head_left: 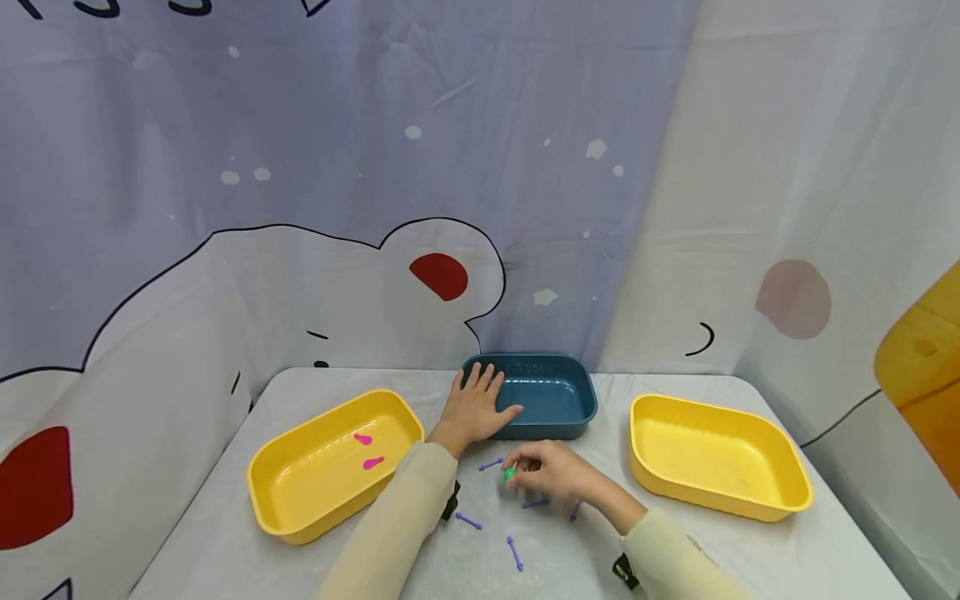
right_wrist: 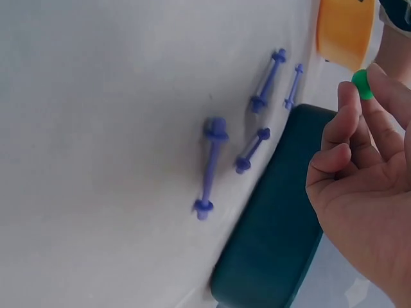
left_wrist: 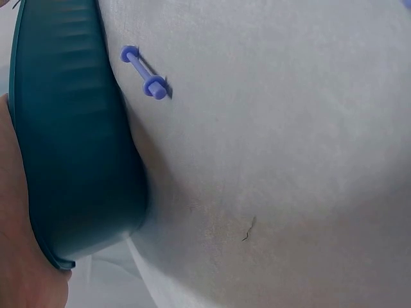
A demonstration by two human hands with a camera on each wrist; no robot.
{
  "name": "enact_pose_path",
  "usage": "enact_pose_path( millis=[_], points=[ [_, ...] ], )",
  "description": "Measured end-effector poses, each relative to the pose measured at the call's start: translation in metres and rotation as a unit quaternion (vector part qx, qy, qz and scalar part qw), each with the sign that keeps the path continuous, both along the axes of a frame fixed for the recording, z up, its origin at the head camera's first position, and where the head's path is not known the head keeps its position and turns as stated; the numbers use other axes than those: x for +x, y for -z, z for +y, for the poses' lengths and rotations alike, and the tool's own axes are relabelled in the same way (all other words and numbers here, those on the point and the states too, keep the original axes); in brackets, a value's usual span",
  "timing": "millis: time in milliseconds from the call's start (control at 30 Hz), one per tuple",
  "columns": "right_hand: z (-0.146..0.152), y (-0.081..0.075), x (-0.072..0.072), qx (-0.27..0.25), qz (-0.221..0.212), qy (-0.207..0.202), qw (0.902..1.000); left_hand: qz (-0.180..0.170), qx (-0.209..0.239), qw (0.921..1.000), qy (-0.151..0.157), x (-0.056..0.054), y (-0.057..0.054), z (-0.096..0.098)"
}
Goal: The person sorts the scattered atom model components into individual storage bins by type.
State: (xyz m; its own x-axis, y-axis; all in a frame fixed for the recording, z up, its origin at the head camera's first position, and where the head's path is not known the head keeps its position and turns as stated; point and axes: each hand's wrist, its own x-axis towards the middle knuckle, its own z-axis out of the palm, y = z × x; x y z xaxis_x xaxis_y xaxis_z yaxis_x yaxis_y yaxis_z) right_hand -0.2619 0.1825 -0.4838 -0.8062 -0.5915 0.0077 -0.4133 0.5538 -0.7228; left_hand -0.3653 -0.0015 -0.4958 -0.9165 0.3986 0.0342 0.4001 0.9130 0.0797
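My left hand [head_left: 474, 407] rests with spread, straight fingers over the left part of a teal basin [head_left: 551, 429]. The left wrist view shows only part of that hand [left_wrist: 19, 224] beside the basin wall [left_wrist: 80, 160]. My right hand [head_left: 551, 468] is in front of the basin and pinches a small green piece [head_left: 509, 474] between thumb and fingertips. The fingers hide part of the green piece [right_wrist: 361, 84], so its full shape cannot be told. Around the right hand, several purple rods with flanged ends, such as this rod [head_left: 514, 553], lie on the white table.
A yellow basin [head_left: 300, 527] on the left holds two pink pieces [head_left: 372, 463]. Another yellow basin [head_left: 720, 493] stands on the right. A printed curtain [head_left: 337, 292] hangs behind the table, and a dark cable [head_left: 840, 418] runs along the right side.
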Motion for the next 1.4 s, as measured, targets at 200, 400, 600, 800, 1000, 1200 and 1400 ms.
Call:
enact_pose_path(
  millis=[200, 400, 600, 800, 1000, 1200, 1400],
  points=[
    [0.005, -0.009, -0.004, 0.000, 0.016, 0.013, 0.9998, 0.000, -0.001, 1.0000, 0.000, 0.001, -0.001, 0.000],
    [0.011, -0.017, -0.008, -0.007, 0.016, 0.024, 0.9996, 0.000, -0.004, 1.0000, 0.000, 0.000, 0.000, 0.000],
    [0.016, -0.027, -0.013, -0.030, -0.001, 0.051, 0.9983, -0.005, -0.012, 0.9999, -0.004, -0.003, 0.002, 0.001],
    [0.021, -0.040, -0.019, -0.051, -0.025, 0.087, 0.9945, -0.007, -0.016, 0.9998, -0.007, -0.003, 0.003, 0.001],
    [0.024, -0.051, -0.027, -0.060, -0.032, 0.121, 0.9903, -0.007, -0.013, 0.9999, -0.003, -0.002, 0.002, 0.000],
    [0.027, -0.057, -0.038, -0.065, -0.045, 0.151, 0.9853, -0.006, -0.011, 0.9999, -0.001, -0.003, 0.003, 0.000],
    [0.030, -0.061, -0.048, -0.068, -0.059, 0.173, 0.9808, -0.003, -0.013, 0.9999, -0.002, -0.003, 0.005, 0.001]
  ],
)
